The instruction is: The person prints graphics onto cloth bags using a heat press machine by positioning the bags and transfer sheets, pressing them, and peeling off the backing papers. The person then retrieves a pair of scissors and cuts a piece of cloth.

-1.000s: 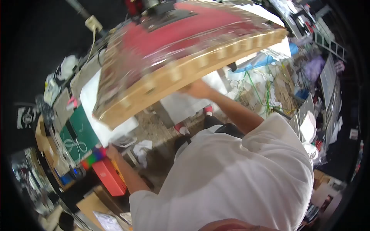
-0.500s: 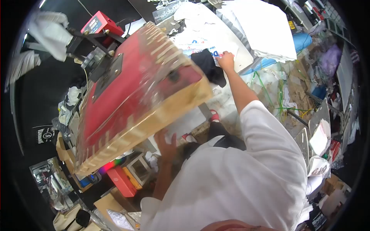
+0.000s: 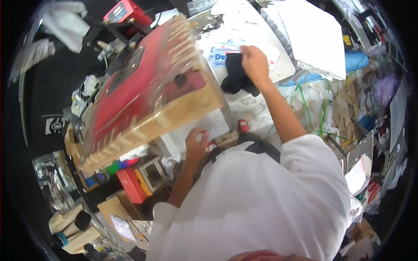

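My right hand (image 3: 256, 65) is closed on a black cloth (image 3: 237, 71), its fingers curled at the cloth's upper edge. Under and beside the cloth lies a sheet with blue and red print (image 3: 220, 56), on a white surface. My left hand (image 3: 197, 141) hangs below the front edge of a heat press (image 3: 143, 82), fingers loosely bent and apart, with nothing visible in them. Behind that hand shows a pale flat panel (image 3: 209, 126). The press has a red top and a rim covered in tan tape; it is raised and tilted.
A stack of white sheets (image 3: 311, 37) lies to the right of the printed sheet. A red control box (image 3: 126, 13) stands behind the press. Below left are a red box (image 3: 130, 185) and cardboard (image 3: 117, 209). Green straps (image 3: 305, 104) and scraps lie at right.
My right hand has closed on the black cloth and drawn it up a little, baring more of the printed sheet. My left hand has risen and moved right. The camera view has shifted.
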`<state>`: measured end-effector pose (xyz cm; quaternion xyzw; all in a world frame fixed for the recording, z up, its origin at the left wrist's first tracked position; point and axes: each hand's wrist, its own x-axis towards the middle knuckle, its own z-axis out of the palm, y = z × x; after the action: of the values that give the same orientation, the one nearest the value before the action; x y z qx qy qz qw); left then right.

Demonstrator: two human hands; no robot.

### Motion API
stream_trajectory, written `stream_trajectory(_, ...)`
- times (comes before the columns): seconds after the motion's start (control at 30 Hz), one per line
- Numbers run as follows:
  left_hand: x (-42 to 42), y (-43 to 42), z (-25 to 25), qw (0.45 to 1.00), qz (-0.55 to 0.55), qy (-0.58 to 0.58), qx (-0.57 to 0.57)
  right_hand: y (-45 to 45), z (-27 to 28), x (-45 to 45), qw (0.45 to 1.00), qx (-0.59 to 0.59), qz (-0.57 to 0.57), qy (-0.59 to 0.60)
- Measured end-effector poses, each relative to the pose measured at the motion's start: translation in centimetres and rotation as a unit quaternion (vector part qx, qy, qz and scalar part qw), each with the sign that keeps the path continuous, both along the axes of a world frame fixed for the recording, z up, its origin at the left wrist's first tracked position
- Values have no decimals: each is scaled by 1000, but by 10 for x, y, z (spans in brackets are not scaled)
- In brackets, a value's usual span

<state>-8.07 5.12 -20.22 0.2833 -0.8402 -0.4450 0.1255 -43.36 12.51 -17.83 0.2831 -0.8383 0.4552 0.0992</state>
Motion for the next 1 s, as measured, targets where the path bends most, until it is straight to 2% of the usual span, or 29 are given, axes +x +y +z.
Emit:
stream_trajectory(0.03,-8,4,12,993,16,-13,118,0,32,38,991,60,120,-13)
stream_trajectory(0.07,-18,7,24,971,33,-23,234,0,48,72,975,61,213,-4)
stream_trajectory(0.1,-19,2,12,967,-22,-26,253,-4,53,103,957,-26,289,-1)
stream_trajectory(0.13,-19,-2,8,959,-76,-29,270,-12,62,127,952,-32,297,-60)
stream_trajectory(0.17,-14,-2,6,961,-61,-23,270,-20,71,151,945,-39,301,-119)
stream_trajectory(0.2,-16,-1,15,961,-114,-40,249,-29,75,162,914,-106,320,-226)
stream_trajectory(0.23,-16,-1,20,957,-167,-57,228,-39,69,165,911,-102,331,-222)
stream_trajectory(0.27,-11,-1,15,959,-158,-50,228,-51,52,161,935,-109,293,-168)
stream_trajectory(0.3,-6,-2,4,980,-166,-11,104,-62,35,157,955,-116,251,-112)
stream_trajectory(0.33,-2,-6,-1,984,-173,27,-22,-69,17,156,954,-115,256,-107)
stream_trajectory(0.4,1,-18,2,988,-150,28,-31,-81,-18,150,983,-36,150,-103)
stream_trajectory(0.43,5,-22,2,991,-132,19,-34,-84,-33,151,982,-32,155,-101)
stream_trajectory(0.47,8,-27,-1,991,-126,21,-31,-88,-45,152,986,1,105,-131)
stream_trajectory(0.5,11,-32,-6,990,-98,64,-78,-91,-52,153,985,34,54,-160)
stream_trajectory(0.57,17,-41,-16,981,-57,120,-142,-94,-56,156,981,23,46,-188)
stream_trajectory(0.6,17,-46,-16,982,-51,120,-140,-95,-58,157,976,5,32,-216)
stream_trajectory(0.67,14,-54,-12,963,-19,127,-238,-95,-54,161,975,25,24,-218)
stream_trajectory(0.7,13,-59,-15,963,-15,129,-237,-96,-53,161,975,38,10,-220)
stream_trajectory(0.77,12,-67,-22,959,1,33,-282,-97,-51,162,977,63,-9,-204)
stream_trajectory(0.9,13,-71,-41,954,1,-13,-300,-94,-54,157,973,77,-8,-216)
stream_trajectory(1.0,12,-69,-43,950,1,-18,-313,-89,-56,151,979,102,1,-176)
